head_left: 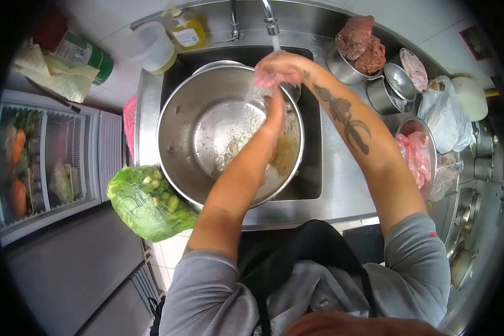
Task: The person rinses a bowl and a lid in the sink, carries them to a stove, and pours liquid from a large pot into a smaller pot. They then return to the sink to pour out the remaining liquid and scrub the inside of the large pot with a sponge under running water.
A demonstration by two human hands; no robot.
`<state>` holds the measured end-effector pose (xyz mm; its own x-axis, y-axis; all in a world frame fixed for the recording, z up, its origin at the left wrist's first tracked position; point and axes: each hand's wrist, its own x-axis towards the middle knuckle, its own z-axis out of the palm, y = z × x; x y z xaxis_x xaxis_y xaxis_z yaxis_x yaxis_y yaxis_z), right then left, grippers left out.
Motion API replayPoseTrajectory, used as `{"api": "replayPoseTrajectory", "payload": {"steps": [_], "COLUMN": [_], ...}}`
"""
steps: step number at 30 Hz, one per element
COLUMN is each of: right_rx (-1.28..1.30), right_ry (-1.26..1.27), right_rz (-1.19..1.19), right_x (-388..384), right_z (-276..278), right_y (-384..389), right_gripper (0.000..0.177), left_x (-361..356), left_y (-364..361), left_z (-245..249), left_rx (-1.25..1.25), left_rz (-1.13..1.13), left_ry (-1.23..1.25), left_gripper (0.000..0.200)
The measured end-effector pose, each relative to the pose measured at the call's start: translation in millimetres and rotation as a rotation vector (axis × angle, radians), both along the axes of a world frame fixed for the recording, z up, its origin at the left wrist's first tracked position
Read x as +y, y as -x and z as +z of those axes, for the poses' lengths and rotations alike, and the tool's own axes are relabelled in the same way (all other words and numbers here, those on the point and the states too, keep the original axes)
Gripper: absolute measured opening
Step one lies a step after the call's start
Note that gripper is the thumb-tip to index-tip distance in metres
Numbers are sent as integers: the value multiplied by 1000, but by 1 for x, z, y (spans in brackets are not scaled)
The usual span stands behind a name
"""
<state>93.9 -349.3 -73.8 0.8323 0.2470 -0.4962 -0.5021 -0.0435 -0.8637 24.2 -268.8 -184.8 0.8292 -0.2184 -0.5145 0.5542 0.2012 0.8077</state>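
Water runs from the faucet (270,23) onto my right hand (277,68), which is over the back right rim of a large steel pot (187,134). Just below it is my left hand (275,101), close to or touching the right one. Water and splashes blur the fingers of both, so I cannot make out whether they are spread or closed. The pot sits in the sink (313,173), with some water and yellowish-brown residue on its bottom and right inner wall.
Left of the pot lies a bag of green vegetables (145,201). Behind stand a soap bottle (187,31) and a plastic container (151,47). On the right are a pot of ground meat (361,47), a steel bowl (400,81) and a bowl of raw meat (417,157).
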Motion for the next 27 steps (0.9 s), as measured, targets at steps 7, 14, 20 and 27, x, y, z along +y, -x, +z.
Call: {"api": "replayPoseTrajectory", "payload": {"steps": [7, 14, 20, 27], "right_rx": [17, 13, 2, -50], "right_ry": [-309, -410, -390, -202], "right_rz": [-644, -337, -389, -762], "right_x": [-5, 4, 12, -19], "right_z": [-31, 7, 1, -3], "right_y": [-17, 3, 19, -10], "right_gripper": [30, 37, 39, 33], "left_x": [70, 120, 168, 121], "left_y": [-84, -94, -101, -79], "left_z": [-2, 1, -19, 9], "left_rx": [87, 37, 131, 228], "left_rz": [637, 606, 598, 193], "left_ry": [459, 540, 253, 456], "left_gripper": [70, 64, 42, 44]}}
